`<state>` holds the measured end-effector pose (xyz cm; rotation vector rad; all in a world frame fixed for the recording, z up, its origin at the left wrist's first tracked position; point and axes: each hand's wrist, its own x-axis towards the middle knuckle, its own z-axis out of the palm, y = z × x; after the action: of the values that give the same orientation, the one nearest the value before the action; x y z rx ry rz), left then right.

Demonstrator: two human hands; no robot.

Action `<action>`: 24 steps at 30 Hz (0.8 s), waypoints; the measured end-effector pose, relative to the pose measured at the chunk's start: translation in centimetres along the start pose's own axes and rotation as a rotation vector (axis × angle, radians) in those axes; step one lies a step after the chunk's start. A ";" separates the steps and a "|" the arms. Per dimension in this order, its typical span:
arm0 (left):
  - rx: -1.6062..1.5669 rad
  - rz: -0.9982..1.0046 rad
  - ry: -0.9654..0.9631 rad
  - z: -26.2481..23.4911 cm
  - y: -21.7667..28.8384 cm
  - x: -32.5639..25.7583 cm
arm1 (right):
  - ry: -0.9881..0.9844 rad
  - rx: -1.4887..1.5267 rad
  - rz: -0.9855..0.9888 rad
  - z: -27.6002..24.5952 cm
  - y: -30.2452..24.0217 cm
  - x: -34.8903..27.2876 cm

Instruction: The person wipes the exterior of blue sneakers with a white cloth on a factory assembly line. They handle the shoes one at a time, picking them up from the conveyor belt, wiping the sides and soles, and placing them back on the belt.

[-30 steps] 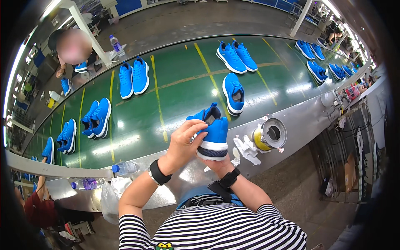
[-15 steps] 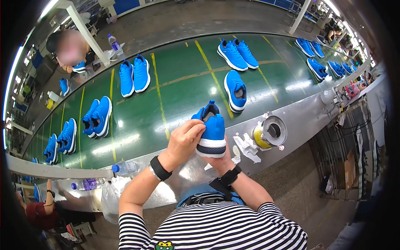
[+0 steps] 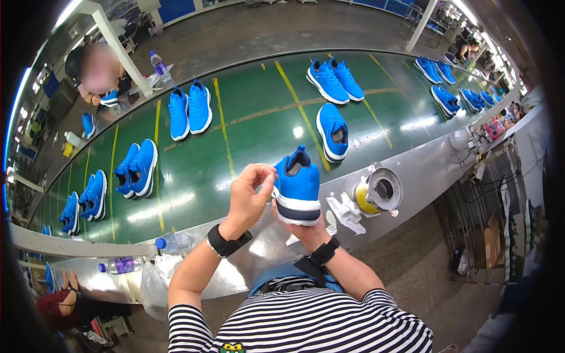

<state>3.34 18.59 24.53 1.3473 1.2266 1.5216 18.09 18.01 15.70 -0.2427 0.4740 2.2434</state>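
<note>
Blue shoe (image 3: 301, 182) w/ white midsole (image 3: 298, 204), dk heel band (image 3: 299, 215).

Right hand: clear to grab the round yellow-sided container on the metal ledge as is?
Probably not as is: the right hand is taken up supporting the held blue shoe from below. Otherwise the way looks fairly free: the container stands nearby to its right, with some white scraps lying between.

A green belt (image 3: 253, 132) carries blue shoes (image 3: 200, 109) — its metal ledge (image 3: 424, 160), white scraps (image 3: 346, 213) and plastic bottles (image 3: 176, 241).
</note>
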 end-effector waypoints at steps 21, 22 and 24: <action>0.114 -0.860 0.220 -8.4 -9.3 -13.1 | 0.243 -0.951 -0.300 12.6 -36.9 1.7; 0.110 -0.888 0.242 -7.8 -9.1 -13.6 | 0.322 -0.954 -0.292 10.7 -40.0 2.8; 0.112 -0.948 0.314 -6.6 -8.5 -14.5 | 0.501 -0.992 -0.257 9.0 -43.1 5.2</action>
<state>-1.28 5.86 12.58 0.4217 1.8086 0.9786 47.16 51.10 11.15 -1.3025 -0.4503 1.9711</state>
